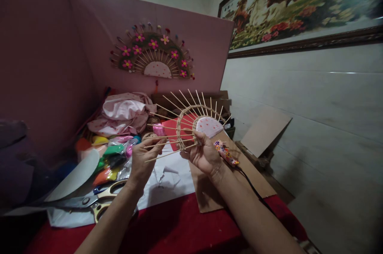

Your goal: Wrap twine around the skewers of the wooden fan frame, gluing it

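A half-round fan frame [183,126] of thin wooden sticks, with bands of twine woven through them, is held up over the table. At its centre sits a white half-disc [209,126] with red spots. My right hand [206,156] grips the frame by the half-disc's lower left corner, thumb in front and fingers behind. On the left, my left hand [148,156] is closed with fingertips pinching at the ends of the lowest sticks. Whether it also holds a strand of twine is too small to make out.
Large scissors [89,202] and bagged coloured clay [115,154] lie at left, with pink fabric [125,114] behind. A flower-patterned tool [226,153] with a black cord rests on cardboard [206,198]. A finished flowered fan [152,44] hangs on the pink panel.
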### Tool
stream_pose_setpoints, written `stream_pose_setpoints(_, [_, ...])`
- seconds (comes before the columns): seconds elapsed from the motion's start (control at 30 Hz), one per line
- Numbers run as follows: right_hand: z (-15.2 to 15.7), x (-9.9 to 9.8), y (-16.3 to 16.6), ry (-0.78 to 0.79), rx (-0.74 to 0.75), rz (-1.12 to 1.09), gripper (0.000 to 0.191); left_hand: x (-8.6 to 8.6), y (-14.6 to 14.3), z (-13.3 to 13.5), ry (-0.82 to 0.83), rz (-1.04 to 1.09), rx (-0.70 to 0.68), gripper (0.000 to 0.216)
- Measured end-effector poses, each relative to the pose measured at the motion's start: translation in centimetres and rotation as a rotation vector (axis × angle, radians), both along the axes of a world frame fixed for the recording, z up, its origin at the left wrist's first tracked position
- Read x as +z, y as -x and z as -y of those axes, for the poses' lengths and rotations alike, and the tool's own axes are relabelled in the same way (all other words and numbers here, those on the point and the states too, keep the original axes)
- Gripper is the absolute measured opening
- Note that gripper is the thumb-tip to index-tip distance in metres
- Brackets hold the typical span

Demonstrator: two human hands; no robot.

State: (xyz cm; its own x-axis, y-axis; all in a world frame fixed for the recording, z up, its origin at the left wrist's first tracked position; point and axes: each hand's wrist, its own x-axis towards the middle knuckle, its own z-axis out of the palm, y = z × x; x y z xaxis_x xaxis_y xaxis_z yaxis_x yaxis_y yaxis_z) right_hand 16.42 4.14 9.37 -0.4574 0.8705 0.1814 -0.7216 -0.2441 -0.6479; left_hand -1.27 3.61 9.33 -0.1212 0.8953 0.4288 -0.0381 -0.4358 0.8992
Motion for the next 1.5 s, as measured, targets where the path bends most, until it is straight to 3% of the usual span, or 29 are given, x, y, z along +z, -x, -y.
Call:
stream_pose_setpoints(0.2, [0.03,0.15,-0.01,0.013,-0.013,0.014,0.029,0.2,-0.22,0.25,-0.06,-0.132,-0.078,0.02])
stream_pose_setpoints(0.43, [0.14,0.26,0.01,0.02,-0.021,0.057,0.028,0.3,-0.28,0.2,0.046,-0.018,0.021,0.023])
stream_pose_setpoints(0.83, [0.27,0.23,0.27,0.038,0.03,0.044,0.03,-0.3,-0.26,-0.3,-0.14,-0.166,0.165,0.016])
stream_pose_setpoints(1.5, [0.08,-0.09,-0.01,0.028,0.028,0.029,0.03,-0.03,-0.22,-0.09,-0.112,-0.169,0.182,0.021])
